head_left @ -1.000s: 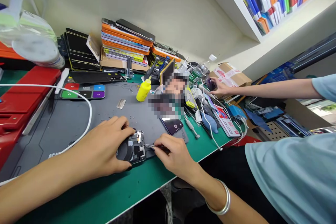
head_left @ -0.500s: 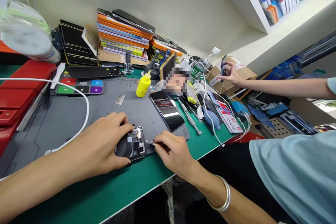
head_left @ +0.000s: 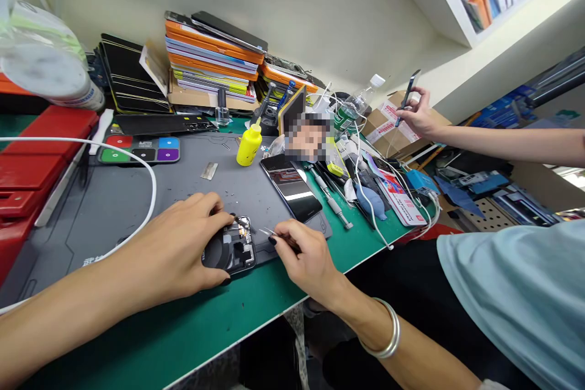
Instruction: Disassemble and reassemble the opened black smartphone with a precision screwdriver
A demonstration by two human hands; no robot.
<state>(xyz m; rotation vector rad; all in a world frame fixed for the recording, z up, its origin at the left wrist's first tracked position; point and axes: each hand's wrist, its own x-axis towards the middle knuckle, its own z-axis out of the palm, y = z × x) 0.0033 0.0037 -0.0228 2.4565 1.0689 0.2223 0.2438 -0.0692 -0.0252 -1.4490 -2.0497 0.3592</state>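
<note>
My left hand (head_left: 194,244) grips an opened phone (head_left: 242,242) by its edges, thumb on the near side and fingers on the far side. The phone lies on the grey work mat (head_left: 183,186), its inner parts bare at the right end and a dark round pad toward my palm. In my right hand (head_left: 308,253) I pinch a pair of tweezers (head_left: 267,231); their thin tips point left, apart from each other, a little to the right of the phone and not touching it. Beyond my right hand lies another phone (head_left: 292,187), its dark glossy screen facing up.
A yellow bottle (head_left: 249,145) stands on the mat near a small metal plate (head_left: 209,170). Screwdrivers (head_left: 331,198), a blue air blower (head_left: 371,202) and a white cable (head_left: 372,228) lie to the right. A co-worker's hand (head_left: 419,114) holds up a phone (head_left: 408,94). Red boxes (head_left: 34,152) stand left.
My right hand has drawn the tweezers back from the phone's right edge, and their tips now show spread. My left hand stays on the phone. The co-worker's raised phone has tilted and shifted right.
</note>
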